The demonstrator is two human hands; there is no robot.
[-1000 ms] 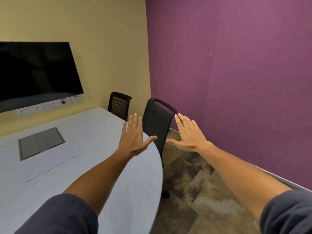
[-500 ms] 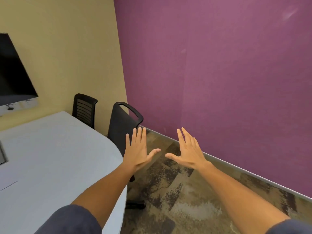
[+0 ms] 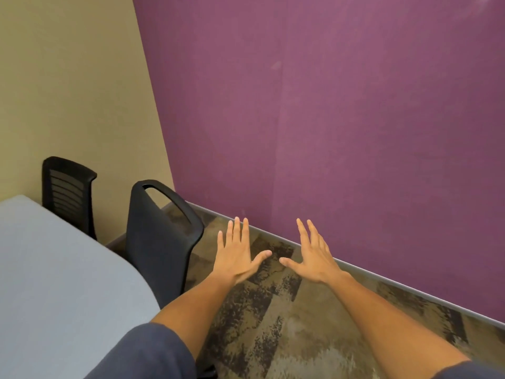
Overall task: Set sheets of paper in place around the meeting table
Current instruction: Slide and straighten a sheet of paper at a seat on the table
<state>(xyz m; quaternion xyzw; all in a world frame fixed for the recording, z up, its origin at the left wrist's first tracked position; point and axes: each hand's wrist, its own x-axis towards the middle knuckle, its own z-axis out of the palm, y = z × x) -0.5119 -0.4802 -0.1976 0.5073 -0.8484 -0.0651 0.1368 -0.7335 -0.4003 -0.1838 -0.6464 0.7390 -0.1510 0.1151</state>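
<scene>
While my arms reach out ahead of me over the floor, the pale grey table (image 3: 54, 269) fills the lower left, its rounded edge curving toward my left sleeve (image 3: 147, 354); the part of its top that I can see carries no sheets of paper, and I cannot tell where the paper is. Beyond the table's far edge a black chair with a slatted back (image 3: 67, 192) stands against the beige wall (image 3: 71, 77). Just right of it a second black chair (image 3: 161, 239), with a handle slot at the top of its back, sits close against the table's curve. My left hand (image 3: 236, 255) hovers palm down past that chair, fingers straight and together, thumb out, its grip released and holding nothing. My right hand (image 3: 314, 255) floats just beside it, thumbs nearly meeting but apart, fingers spread, grip likewise released. Below both lies mottled brown carpet (image 3: 287, 337), bounded on the right by a grey baseboard (image 3: 382, 280) under the purple wall (image 3: 328, 105).
</scene>
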